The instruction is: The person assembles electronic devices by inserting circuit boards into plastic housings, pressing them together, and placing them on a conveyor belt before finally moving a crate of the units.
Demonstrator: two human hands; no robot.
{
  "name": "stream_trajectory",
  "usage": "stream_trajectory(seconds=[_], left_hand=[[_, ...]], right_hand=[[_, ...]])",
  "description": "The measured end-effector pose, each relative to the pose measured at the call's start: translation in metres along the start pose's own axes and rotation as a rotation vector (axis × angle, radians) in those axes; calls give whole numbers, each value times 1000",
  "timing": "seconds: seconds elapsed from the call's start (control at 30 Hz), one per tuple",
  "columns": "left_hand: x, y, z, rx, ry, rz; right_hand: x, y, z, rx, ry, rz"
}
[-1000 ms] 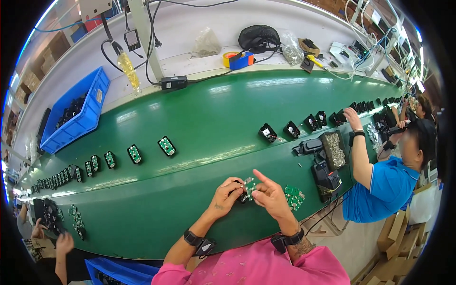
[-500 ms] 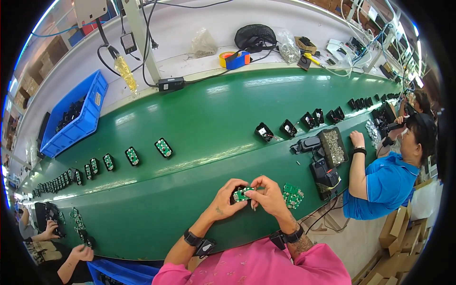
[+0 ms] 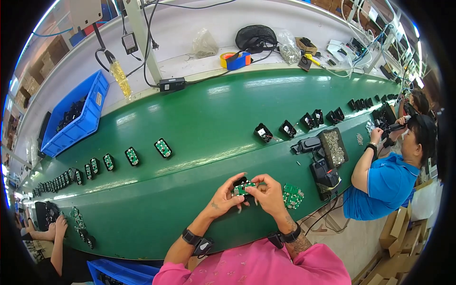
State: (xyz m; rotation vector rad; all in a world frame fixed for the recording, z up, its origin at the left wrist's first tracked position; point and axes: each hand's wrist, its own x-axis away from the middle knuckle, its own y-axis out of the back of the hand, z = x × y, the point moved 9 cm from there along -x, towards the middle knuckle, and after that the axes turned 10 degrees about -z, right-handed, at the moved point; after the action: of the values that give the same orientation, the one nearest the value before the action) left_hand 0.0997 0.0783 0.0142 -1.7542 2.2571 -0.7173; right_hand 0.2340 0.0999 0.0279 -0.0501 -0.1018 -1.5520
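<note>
Close to the bench's near edge, my left hand (image 3: 225,197) is wrapped round a small black plastic casing (image 3: 243,181). My right hand (image 3: 269,194) pinches a green circuit board (image 3: 241,189) with thumb and fingers. The board lies over the casing's near side, partly covered by my thumbs, so I cannot tell whether it is seated. Just right of my right hand is a small pile of loose green circuit boards (image 3: 293,195).
A row of black casings with boards (image 3: 163,147) runs left; open black casings (image 3: 263,132) stand to the right. A screw tray (image 3: 334,146) and a black device (image 3: 326,176) sit right. A blue bin (image 3: 76,114) stands far left. Co-workers (image 3: 387,175) work at both sides.
The circuit board has tilted and more of the black casing shows behind it. The co-worker at right has reached farther along the bench; the left co-worker's hands have come together.
</note>
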Motion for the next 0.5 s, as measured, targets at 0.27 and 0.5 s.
stream_trajectory(seconds=[0.27,0.5], left_hand=[[-3,13,6,-194,-69,-166],[-2,12,4,-269,-152,-174]], right_hand=[[7,-9,26,186,247,-42],[8,-20,9,-87,-76,22]])
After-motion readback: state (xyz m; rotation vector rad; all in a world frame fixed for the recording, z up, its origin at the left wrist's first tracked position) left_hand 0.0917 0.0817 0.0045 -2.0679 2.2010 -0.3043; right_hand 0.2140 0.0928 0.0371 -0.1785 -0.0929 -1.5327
